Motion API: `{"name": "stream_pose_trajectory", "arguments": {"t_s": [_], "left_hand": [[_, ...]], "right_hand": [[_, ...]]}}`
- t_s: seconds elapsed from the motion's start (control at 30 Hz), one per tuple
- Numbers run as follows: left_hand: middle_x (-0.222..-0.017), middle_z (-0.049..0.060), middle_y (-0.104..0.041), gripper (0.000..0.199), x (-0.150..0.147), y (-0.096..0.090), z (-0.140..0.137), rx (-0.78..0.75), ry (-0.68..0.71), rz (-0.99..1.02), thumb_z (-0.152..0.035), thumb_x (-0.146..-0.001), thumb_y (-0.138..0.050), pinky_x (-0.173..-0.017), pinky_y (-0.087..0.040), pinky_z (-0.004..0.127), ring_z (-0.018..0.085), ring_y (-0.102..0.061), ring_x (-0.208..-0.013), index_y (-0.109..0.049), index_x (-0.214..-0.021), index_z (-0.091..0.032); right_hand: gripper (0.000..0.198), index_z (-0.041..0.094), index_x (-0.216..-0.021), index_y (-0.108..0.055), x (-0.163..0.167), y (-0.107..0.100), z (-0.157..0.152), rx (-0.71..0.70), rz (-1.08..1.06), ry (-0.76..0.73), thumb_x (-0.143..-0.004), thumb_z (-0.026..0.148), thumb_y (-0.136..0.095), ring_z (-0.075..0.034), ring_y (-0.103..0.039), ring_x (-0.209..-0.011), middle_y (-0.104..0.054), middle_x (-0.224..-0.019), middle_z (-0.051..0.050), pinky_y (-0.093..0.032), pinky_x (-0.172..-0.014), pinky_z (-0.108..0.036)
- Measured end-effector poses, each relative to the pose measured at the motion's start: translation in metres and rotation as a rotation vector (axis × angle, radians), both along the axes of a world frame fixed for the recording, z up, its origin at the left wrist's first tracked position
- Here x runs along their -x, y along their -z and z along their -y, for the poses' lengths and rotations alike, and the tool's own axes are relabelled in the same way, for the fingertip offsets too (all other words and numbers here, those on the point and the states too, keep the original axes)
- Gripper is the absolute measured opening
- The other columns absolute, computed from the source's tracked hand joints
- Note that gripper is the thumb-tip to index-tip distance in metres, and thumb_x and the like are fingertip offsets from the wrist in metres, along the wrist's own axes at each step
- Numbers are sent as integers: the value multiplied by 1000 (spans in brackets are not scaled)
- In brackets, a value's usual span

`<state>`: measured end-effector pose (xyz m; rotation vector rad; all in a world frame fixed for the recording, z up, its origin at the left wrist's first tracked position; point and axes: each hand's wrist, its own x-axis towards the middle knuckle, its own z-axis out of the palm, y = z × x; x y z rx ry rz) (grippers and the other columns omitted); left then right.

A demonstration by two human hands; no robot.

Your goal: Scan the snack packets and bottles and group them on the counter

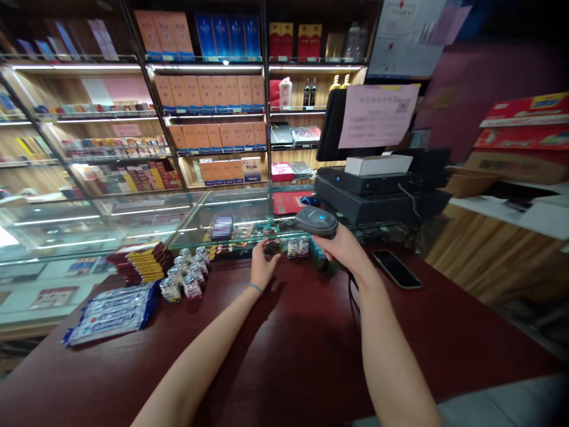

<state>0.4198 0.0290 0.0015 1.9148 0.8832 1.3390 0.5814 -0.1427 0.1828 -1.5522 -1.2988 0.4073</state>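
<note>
A dark handheld barcode scanner [311, 219] with a blue light is held in my right hand [338, 244], above the dark red tabletop near the glass counter's edge. My left hand [264, 265], a thin band at its wrist, reaches over the table with thumb and fingers apart and nothing visible between them. Just right of its fingertips stand two small jars [297, 248] against the glass. Farther left is a group of several similar small jars [186, 273]. Beside them lie stacked red and yellow packets [144, 263] and blue-and-white packets [113, 311].
Behind the table runs a glass display counter [235, 201]. A monitor [331, 127] with a taped paper stands over a black cash drawer [368, 198]. A phone [397, 268] lies right of my right arm. Shelves of boxes [208, 95] line the back.
</note>
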Motion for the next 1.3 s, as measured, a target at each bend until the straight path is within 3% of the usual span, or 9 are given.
{"name": "stream_pose_trajectory", "arguments": {"t_s": [0.13, 0.27, 0.5, 0.67, 0.83, 1.0, 1.13, 1.3], "left_hand": [[-129, 13, -52, 66, -53, 5, 3, -15, 74, -17, -22, -77, -74, -105, -45, 46, 27, -52, -123, -46, -137, -21], [-131, 13, -49, 66, -80, 6, 8, -13, 73, -47, -20, -78, -73, -109, -40, 47, 27, -51, -124, -45, -138, -22], [-120, 11, -55, 48, -93, 10, 3, -24, 34, -81, -15, -79, -69, -106, -41, 46, 26, -54, -117, -54, -124, -20], [-114, 10, -60, 35, -84, 6, 2, 36, 6, 10, -16, -81, -65, -98, -47, 41, 22, -58, -108, -57, -116, -18], [-118, 10, -62, 38, -39, -13, 22, 190, 74, 253, -27, -83, -67, -89, -53, 35, 20, -64, -103, -56, -118, -19], [-125, 9, -62, 53, 40, -29, 44, 519, 176, 403, -37, -82, -70, -72, -58, 29, 20, -67, -98, -49, -128, -25], [-131, 8, -61, 58, 116, -34, 56, 660, 267, 491, -36, -82, -71, -81, -60, 36, 21, -66, -105, -48, -135, -29], [-134, 7, -62, 56, 188, -32, 60, 740, 250, 452, -36, -87, -63, -82, -60, 39, 21, -67, -105, -46, -141, -33]], "right_hand": [[15, 26, -81, -51, -21, -6, 13, -32, -69, 41, -76, 32, -65, -14, -45, -37, -47, -44, 8, -39, -44, -28], [20, 26, -72, -45, -37, -6, 21, -48, -114, 79, -77, 32, -64, -13, -45, -38, -48, -44, 8, -41, -45, -28], [24, 25, -67, -43, -45, -2, 23, -64, -154, 62, -79, 33, -63, -12, -45, -37, -48, -44, 7, -40, -46, -27], [20, 26, -72, -46, -38, -4, 21, -59, -147, 90, -77, 32, -65, -13, -46, -37, -48, -44, 8, -41, -46, -28], [21, 25, -70, -48, -26, -7, 16, -58, -115, 74, -78, 33, -66, -14, -47, -38, -51, -44, 6, -41, -46, -29], [20, 26, -71, -50, 2, -5, 8, -33, -54, 20, -79, 34, -66, -15, -49, -39, -51, -45, 5, -42, -47, -30], [17, 23, -85, -57, 34, 2, -2, 4, 17, -39, -79, 36, -67, -16, -52, -42, -59, -52, 4, -45, -51, -31], [36, 24, -111, -58, 78, 19, -16, 36, 113, -178, -78, 35, -67, -17, -58, -47, -68, -68, 1, -44, -50, -29]]}}
